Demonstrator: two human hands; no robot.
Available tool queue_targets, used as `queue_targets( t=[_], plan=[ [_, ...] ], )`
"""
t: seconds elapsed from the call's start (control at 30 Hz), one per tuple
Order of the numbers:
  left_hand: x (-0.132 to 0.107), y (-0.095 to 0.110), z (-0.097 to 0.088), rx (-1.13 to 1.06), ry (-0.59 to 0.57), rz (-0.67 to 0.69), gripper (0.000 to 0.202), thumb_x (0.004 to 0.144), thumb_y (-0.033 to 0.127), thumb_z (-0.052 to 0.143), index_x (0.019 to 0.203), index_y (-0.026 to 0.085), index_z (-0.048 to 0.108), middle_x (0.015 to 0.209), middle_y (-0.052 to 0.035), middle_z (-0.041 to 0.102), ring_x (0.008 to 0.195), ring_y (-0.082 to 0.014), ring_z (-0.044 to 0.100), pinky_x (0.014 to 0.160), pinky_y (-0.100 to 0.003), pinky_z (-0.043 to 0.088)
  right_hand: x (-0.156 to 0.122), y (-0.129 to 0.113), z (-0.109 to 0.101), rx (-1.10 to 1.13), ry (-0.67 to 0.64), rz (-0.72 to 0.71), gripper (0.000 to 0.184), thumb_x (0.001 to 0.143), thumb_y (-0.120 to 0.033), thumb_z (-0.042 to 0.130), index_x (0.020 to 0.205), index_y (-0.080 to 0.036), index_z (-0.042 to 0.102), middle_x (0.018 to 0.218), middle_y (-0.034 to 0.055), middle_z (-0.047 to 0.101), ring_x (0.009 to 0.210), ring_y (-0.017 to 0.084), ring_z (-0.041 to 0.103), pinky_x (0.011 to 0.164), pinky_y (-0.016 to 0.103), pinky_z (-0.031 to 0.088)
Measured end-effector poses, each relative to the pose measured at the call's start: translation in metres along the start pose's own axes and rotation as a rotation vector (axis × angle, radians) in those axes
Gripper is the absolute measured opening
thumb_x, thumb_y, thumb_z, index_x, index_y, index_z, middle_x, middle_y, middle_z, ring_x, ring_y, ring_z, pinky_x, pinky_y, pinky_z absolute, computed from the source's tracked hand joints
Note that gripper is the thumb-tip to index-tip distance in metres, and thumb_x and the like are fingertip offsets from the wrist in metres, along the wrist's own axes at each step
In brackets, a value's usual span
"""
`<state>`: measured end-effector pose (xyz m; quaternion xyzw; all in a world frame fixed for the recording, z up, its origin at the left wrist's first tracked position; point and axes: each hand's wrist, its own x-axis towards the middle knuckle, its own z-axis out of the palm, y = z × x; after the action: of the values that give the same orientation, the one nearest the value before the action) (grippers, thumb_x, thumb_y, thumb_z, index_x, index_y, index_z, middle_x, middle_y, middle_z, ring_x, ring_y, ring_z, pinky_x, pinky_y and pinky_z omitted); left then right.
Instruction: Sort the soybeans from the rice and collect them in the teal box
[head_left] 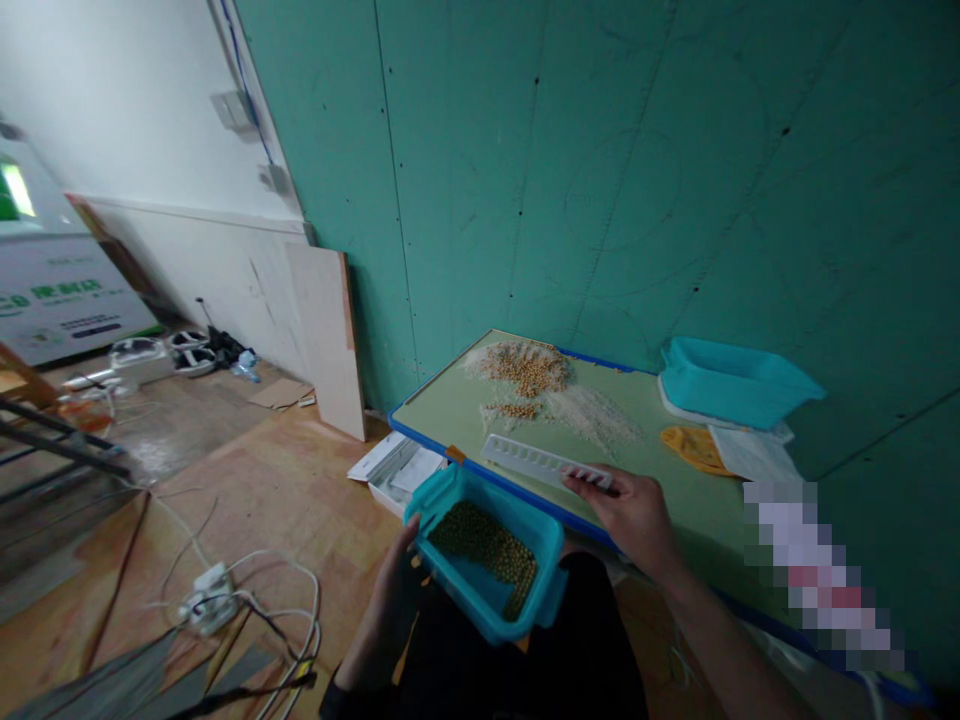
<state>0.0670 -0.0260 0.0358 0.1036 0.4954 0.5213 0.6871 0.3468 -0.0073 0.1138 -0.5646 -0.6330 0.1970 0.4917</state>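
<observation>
My left hand (396, 570) grips the near side of a turquoise plastic box (551, 545) part-filled with green beans (484, 545), held just below the table's front edge. My right hand (634, 515) rests on the table, its fingers closed on one end of a long white slotted plastic strip (536, 462) that lies flat. Beyond the strip lie a heap of yellow beans (525, 368) and spread white rice (596, 412) on the green tabletop (442, 405).
A second turquoise box (731, 380) stands at the table's back right on white paper, with a yellow cloth (694, 447) beside it. A green wall stands behind. On the floor are a white tray (394, 470), a leaning board (330, 335) and a power strip with cables (210, 600).
</observation>
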Motion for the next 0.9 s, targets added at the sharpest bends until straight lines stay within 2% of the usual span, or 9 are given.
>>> queue_targets(
  t=[0.1, 0.27, 0.33, 0.5, 0.67, 0.9],
  plan=[
    [0.001, 0.001, 0.0, 0.009, 0.012, -0.012, 0.042, 0.091, 0.044, 0.063, 0.123, 0.017, 0.067, 0.09, -0.0082, 0.079, 0.09, -0.0284, 0.075, 0.074, -0.037, 0.059, -0.001, 0.0, 0.0, 0.003, -0.01, -0.003, 0.02, 0.083, -0.036, 0.073, 0.089, -0.02, 0.083, 0.084, 0.0039, 0.081, 0.073, 0.024, 0.078, 0.064, 0.027, 0.06],
    [0.004, 0.0, -0.002, 0.007, -0.01, -0.026, 0.035, 0.091, 0.045, 0.063, 0.111, 0.016, 0.07, 0.082, -0.0074, 0.077, 0.088, -0.0274, 0.075, 0.07, -0.036, 0.059, 0.0, 0.002, -0.001, -0.012, 0.064, 0.009, 0.021, 0.083, -0.037, 0.073, 0.087, -0.019, 0.082, 0.084, 0.0051, 0.081, 0.074, 0.024, 0.078, 0.064, 0.027, 0.06],
    [0.007, -0.003, -0.005, 0.006, -0.012, -0.01, 0.034, 0.092, 0.044, 0.062, 0.11, 0.016, 0.07, 0.087, -0.0078, 0.078, 0.088, -0.0267, 0.075, 0.07, -0.035, 0.059, 0.0, 0.003, 0.001, -0.008, 0.041, 0.01, 0.021, 0.083, -0.038, 0.073, 0.087, -0.019, 0.082, 0.084, 0.0052, 0.081, 0.074, 0.024, 0.078, 0.064, 0.027, 0.06],
    [0.016, -0.009, -0.013, 0.029, -0.001, 0.041, 0.04, 0.092, 0.044, 0.06, 0.121, 0.018, 0.067, 0.103, -0.009, 0.078, 0.087, -0.025, 0.075, 0.069, -0.035, 0.059, -0.002, 0.005, 0.007, -0.028, 0.02, -0.01, 0.022, 0.084, -0.038, 0.073, 0.086, -0.018, 0.083, 0.08, 0.0047, 0.081, 0.069, 0.023, 0.077, 0.061, 0.025, 0.059],
    [0.012, -0.006, -0.011, 0.033, -0.026, 0.012, 0.045, 0.084, 0.052, 0.069, 0.113, 0.017, 0.072, 0.097, -0.0095, 0.079, 0.094, -0.0285, 0.074, 0.07, -0.035, 0.059, -0.001, 0.004, 0.011, -0.022, 0.022, -0.024, 0.022, 0.084, -0.039, 0.073, 0.087, -0.018, 0.083, 0.081, 0.0045, 0.081, 0.069, 0.022, 0.077, 0.062, 0.025, 0.058],
    [0.004, -0.001, -0.005, 0.057, -0.058, 0.02, 0.039, 0.088, 0.05, 0.064, 0.108, 0.017, 0.074, 0.095, -0.0105, 0.079, 0.096, -0.0295, 0.075, 0.072, -0.037, 0.06, 0.001, -0.002, 0.018, 0.019, 0.006, -0.021, 0.022, 0.084, -0.037, 0.073, 0.087, -0.018, 0.082, 0.081, 0.0049, 0.081, 0.07, 0.023, 0.077, 0.062, 0.026, 0.059]
  ],
)
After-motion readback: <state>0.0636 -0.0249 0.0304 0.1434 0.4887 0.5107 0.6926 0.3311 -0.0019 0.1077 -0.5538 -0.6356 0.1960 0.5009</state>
